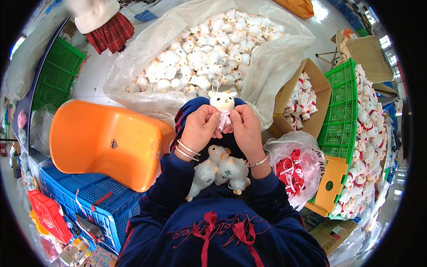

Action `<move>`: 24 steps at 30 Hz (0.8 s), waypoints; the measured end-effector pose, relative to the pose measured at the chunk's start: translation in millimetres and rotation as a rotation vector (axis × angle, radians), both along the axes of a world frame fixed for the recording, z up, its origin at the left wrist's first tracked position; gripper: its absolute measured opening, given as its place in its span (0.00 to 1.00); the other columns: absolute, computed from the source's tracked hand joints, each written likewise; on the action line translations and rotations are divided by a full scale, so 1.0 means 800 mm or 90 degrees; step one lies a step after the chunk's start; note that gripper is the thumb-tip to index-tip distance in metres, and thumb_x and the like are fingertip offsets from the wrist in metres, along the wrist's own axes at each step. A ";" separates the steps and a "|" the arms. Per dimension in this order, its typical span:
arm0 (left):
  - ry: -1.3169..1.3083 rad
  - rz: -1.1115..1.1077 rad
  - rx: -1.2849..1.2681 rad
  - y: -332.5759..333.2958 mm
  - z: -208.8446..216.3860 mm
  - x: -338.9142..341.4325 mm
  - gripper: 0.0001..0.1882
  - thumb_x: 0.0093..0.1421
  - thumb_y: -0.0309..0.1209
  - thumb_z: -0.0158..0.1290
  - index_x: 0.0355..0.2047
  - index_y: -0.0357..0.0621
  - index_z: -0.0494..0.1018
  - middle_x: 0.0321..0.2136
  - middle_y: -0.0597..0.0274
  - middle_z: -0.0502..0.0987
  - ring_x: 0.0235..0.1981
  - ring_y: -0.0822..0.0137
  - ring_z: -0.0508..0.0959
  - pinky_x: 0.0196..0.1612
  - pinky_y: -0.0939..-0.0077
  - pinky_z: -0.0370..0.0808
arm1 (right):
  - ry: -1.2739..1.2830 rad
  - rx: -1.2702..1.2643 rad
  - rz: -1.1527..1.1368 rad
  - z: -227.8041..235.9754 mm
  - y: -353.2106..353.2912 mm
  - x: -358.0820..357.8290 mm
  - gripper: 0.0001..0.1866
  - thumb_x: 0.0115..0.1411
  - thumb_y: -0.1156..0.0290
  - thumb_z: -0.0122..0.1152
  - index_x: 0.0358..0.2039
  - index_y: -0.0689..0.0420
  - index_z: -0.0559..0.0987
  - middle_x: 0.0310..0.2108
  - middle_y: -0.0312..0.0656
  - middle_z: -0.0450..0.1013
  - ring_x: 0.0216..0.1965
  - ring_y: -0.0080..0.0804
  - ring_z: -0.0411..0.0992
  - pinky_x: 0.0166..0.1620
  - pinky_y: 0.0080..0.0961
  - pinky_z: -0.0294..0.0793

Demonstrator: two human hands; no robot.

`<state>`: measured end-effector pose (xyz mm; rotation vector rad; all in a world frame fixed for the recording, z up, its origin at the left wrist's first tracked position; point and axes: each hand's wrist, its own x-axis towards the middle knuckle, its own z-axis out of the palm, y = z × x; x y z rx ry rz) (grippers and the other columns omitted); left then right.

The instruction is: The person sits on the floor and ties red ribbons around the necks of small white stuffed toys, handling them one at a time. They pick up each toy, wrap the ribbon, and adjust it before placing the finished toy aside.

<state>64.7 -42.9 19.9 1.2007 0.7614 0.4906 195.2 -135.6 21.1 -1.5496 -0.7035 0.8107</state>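
Note:
A small white plush sheep [222,101] with a hanging loop on its head faces up between my hands. A pale pink ribbon [224,119] lies at its neck. My left hand [201,126] pinches the ribbon and neck from one side. From the other side my right hand [247,131] does the same, its thumb beside the ribbon. The fingers behind the toy are partly hidden. Several more white plush sheep [231,171] rest in my lap, below my wrists.
Ahead lies a big clear plastic bag [133,58] of white plush toys. To the right are a cardboard box [321,82], a green crate [340,120] and a bag of red ribbons [291,173]. An orange chair [93,138] and blue crate [89,191] stand left. Another person's plaid skirt [111,35] shows upper left.

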 end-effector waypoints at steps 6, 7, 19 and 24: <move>-0.029 0.011 -0.040 0.002 -0.005 -0.002 0.09 0.69 0.29 0.55 0.38 0.34 0.75 0.27 0.62 0.81 0.20 0.78 0.77 0.24 0.84 0.75 | 0.083 0.000 0.022 0.004 0.002 0.008 0.09 0.71 0.72 0.55 0.40 0.66 0.76 0.30 0.39 0.78 0.25 0.19 0.77 0.30 0.17 0.77; -0.031 0.009 -0.045 0.003 -0.006 -0.002 0.09 0.69 0.29 0.55 0.38 0.34 0.75 0.27 0.63 0.81 0.20 0.78 0.77 0.24 0.84 0.75 | 0.098 -0.001 0.024 0.006 0.002 0.009 0.09 0.71 0.72 0.55 0.40 0.66 0.77 0.30 0.39 0.78 0.25 0.19 0.77 0.29 0.17 0.77; 0.033 -0.008 0.033 0.004 0.002 0.004 0.07 0.70 0.29 0.53 0.37 0.37 0.72 0.24 0.64 0.78 0.18 0.78 0.76 0.21 0.85 0.73 | 0.017 0.006 0.059 0.001 0.004 0.007 0.09 0.73 0.72 0.51 0.37 0.64 0.72 0.28 0.40 0.76 0.25 0.21 0.77 0.28 0.19 0.77; 0.000 -0.016 -0.002 0.004 -0.002 0.002 0.08 0.72 0.29 0.50 0.38 0.36 0.70 0.25 0.62 0.79 0.18 0.76 0.77 0.21 0.83 0.73 | 0.036 0.030 0.062 -0.003 0.004 0.007 0.09 0.74 0.71 0.50 0.37 0.64 0.71 0.28 0.40 0.76 0.24 0.21 0.77 0.28 0.19 0.78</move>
